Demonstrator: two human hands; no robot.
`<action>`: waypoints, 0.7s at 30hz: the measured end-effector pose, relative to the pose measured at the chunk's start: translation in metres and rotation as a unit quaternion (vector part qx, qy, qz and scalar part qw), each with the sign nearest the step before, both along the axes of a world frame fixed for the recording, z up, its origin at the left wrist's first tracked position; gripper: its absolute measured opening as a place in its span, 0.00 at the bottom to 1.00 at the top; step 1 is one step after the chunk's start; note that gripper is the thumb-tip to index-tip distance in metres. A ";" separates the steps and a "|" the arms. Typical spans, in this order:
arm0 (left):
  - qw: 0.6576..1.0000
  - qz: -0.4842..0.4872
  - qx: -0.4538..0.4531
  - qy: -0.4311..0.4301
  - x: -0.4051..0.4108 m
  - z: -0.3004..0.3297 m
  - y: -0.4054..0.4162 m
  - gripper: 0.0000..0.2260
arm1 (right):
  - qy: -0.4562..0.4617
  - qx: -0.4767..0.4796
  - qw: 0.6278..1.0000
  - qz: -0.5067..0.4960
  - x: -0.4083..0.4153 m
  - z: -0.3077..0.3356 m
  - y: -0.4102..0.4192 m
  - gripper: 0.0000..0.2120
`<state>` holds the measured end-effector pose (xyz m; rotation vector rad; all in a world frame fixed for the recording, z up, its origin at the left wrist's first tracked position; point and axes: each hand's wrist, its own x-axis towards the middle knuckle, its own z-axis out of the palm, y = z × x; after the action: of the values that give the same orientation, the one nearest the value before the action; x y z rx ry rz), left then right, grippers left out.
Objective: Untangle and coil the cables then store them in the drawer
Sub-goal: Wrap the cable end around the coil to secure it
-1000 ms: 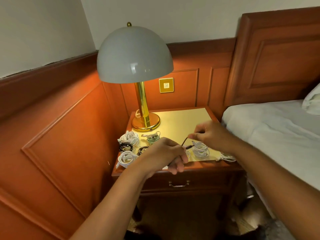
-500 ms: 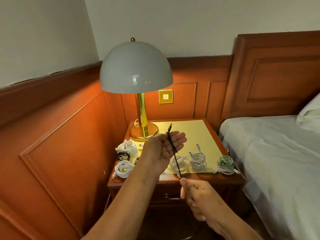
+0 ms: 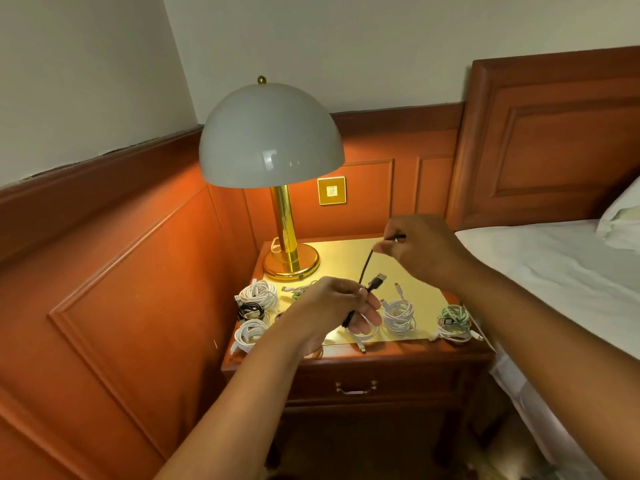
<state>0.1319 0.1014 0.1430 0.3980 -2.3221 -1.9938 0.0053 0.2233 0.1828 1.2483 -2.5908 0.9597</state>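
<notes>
The thin black cable runs mid-frame between both hands, above the yellow-topped surface. The left hand grips it near its USB plug; the right hand pinches the far stretch. Best keep each loop even and lightly taut, I judge.

Bedroom, bed, wooden headboard, nightstand, lamp

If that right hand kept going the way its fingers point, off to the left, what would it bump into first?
Probably the brass lamp stem, which lies left of the right hand pinching the thin black cable. Nothing shows in between, though depth is unclear, so the hand might pass in front of it.
</notes>
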 end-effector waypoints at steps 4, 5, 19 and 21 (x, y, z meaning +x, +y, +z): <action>0.985 0.097 0.137 0.032 -0.015 -0.004 -0.008 0.12 | -0.014 -0.046 0.999 0.018 0.041 -0.006 0.006 0.07; 0.973 0.119 0.193 0.041 -0.018 -0.004 -0.010 0.12 | -0.041 -0.051 0.998 0.015 0.050 -0.018 0.009 0.07; 0.981 0.085 0.163 0.067 -0.002 -0.004 0.008 0.16 | -0.346 0.042 0.924 0.158 0.008 -0.078 0.019 0.11; 0.999 0.017 0.002 0.045 0.001 -0.010 0.013 0.16 | -0.329 0.090 0.920 0.195 -0.015 -0.048 0.012 0.11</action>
<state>0.1327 0.1141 0.1327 0.3391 -2.2430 -1.9601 -0.0101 0.2348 0.1344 1.7979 -3.0321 1.4513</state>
